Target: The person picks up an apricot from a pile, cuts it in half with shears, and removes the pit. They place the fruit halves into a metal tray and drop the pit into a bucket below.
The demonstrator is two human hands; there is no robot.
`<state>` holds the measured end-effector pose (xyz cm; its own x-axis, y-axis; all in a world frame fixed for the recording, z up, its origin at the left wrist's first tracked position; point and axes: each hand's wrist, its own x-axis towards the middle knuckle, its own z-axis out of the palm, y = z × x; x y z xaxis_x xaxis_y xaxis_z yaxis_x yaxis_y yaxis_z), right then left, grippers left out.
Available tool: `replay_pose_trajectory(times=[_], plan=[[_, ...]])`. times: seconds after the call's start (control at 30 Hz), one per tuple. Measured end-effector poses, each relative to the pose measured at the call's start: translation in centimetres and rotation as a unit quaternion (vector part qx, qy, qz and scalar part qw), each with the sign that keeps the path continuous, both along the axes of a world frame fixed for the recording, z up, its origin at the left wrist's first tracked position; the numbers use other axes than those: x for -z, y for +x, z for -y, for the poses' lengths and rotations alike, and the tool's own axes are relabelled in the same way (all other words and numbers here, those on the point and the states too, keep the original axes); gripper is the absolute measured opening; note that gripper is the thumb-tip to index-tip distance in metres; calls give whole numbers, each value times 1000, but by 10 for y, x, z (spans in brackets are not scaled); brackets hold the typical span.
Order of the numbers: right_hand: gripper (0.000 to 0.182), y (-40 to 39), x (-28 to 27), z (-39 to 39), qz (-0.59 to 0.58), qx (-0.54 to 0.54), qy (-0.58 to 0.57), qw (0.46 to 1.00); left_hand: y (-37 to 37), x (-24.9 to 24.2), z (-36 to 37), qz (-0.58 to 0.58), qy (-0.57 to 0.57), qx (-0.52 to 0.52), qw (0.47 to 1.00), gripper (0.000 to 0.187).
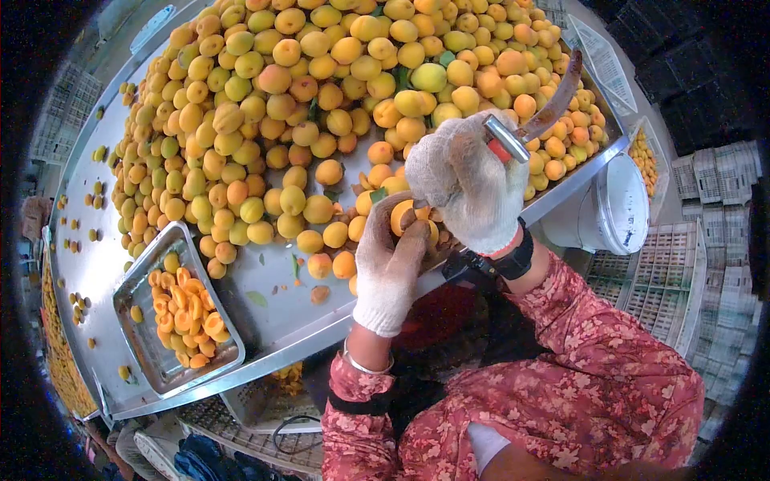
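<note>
My left hand [389, 264], in a white glove browned at the fingers, is closed around an orange apricot [401, 216] near the table's front edge. Just to the right and slightly above it, my gloved right hand [473, 180] grips a curved knife [555, 100]. The knife's rusty blade points up and away, and a bit of red handle shows beside a shiny metal part. A big heap of yellow-orange apricots [321, 88] rises beyond both hands. To the left, a metal tray [234, 337] holds apricot halves [186, 313] and a few whole fruits.
The metal table [309, 321] has a raised front rim, with leaves and scraps lying on it. A white bucket [626, 204] stands below its right edge. Plastic crates [650, 268] are stacked at right, and black crates [694, 112] stand behind them.
</note>
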<state>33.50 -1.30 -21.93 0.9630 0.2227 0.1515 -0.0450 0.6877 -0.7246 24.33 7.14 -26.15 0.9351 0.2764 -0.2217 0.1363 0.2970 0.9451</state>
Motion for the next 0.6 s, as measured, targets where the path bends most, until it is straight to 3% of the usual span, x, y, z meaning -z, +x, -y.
replay_pose_trajectory(times=[0.1,0.3,0.37,0.43,0.6], plan=[[15,0,0,1,26,27,-48,998,-1,2,-2,-5,24,1,1000,38],[11,2,0,0,29,28,-1,999,-1,-3,-3,-17,37,11,999,36],[11,7,2,4,84,-49,12,995,-2,-2,-4,-20,44,23,999,35],[11,4,3,4,60,-40,-4,997,-2,-2,-4,-47,-5,31,998,34],[13,3,-2,4,34,-50,-2,998,-2,-6,-4,-48,10,37,998,32]])
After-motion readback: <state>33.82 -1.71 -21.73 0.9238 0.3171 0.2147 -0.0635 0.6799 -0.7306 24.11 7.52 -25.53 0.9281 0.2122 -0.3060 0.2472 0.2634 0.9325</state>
